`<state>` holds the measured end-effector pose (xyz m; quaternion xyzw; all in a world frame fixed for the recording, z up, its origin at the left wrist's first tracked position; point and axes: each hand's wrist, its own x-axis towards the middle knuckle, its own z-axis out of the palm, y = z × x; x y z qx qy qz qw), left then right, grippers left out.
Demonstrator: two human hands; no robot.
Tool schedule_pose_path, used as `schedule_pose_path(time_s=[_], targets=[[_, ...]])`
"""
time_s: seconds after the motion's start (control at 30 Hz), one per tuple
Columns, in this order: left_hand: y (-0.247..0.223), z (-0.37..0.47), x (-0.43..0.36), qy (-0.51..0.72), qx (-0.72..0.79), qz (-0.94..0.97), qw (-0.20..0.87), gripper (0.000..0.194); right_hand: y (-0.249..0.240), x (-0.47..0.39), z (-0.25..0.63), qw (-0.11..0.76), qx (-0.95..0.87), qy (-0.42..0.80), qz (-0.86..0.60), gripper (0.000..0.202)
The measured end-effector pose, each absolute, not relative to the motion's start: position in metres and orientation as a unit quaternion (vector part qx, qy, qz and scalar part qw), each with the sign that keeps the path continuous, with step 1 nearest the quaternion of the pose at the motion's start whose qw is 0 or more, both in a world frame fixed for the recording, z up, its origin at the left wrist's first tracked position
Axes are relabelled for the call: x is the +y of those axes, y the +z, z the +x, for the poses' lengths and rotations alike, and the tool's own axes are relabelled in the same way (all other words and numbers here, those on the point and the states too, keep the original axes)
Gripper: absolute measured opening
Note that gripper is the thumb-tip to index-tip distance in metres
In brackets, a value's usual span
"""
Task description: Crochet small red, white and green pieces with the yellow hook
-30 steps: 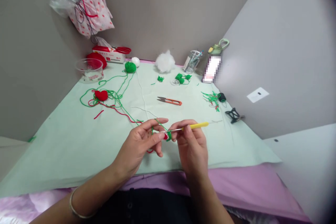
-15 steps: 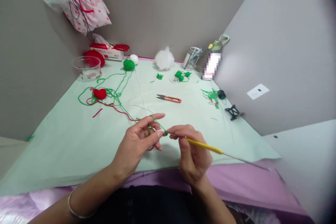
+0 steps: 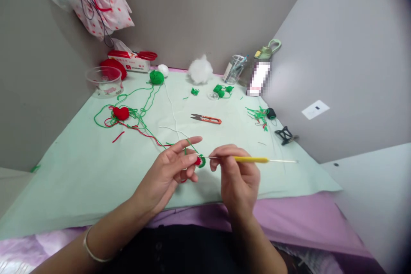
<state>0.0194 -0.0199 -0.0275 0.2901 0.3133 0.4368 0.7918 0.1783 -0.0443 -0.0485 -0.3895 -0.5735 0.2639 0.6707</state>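
Left hand: thumb and fingers pinch a small crocheted piece, red inside with a curved green rim, raised over the near part of the cloth-covered table. Green yarn lies across the extended index finger. Right hand: fingers closed round a hook, smooth yellow handle, slim metallic shaft at either end. One shaft reaches the piece's upper edge; too small to tell whether its tip sits inside a loop. Beyond: pointed snips with orange handles, fluffy white fibre, a round green yarn ball, a plump red heart-shaped form, a clear plastic tub
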Motion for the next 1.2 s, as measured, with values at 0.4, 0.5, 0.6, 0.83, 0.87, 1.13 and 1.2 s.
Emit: schedule_pose_path(time_s=[0.4,0.5,0.6,0.83,0.87,1.13,1.2], targets=[[-0.037,0.023,-0.017,0.416,0.305,0.246,0.821,0.037,-0.059,-0.049,0.177,0.609,-0.67,0.061,-0.42,0.029],[-0.035,0.019,-0.013,0.436,0.315,0.241,0.808,0.031,-0.052,-0.045,0.18,0.672,-0.565,0.237,-0.415,0.022],[-0.032,0.02,-0.016,0.441,0.333,0.297,0.778,0.029,-0.05,-0.042,0.178,0.667,-0.547,0.326,-0.387,0.017],[-0.029,0.023,-0.022,0.457,0.35,0.358,0.735,0.03,-0.054,-0.04,0.18,0.67,-0.505,0.387,-0.383,0.015],[-0.029,0.023,-0.021,0.454,0.352,0.359,0.736,0.03,-0.055,-0.039,0.181,0.668,-0.503,0.399,-0.377,0.015],[-0.028,0.02,-0.022,0.425,0.357,0.354,0.753,0.073,-0.056,-0.039,0.183,0.657,-0.524,0.387,-0.379,0.014],[-0.028,0.02,-0.021,0.423,0.352,0.355,0.756,0.072,-0.056,-0.039,0.183,0.655,-0.526,0.383,-0.384,0.014]])
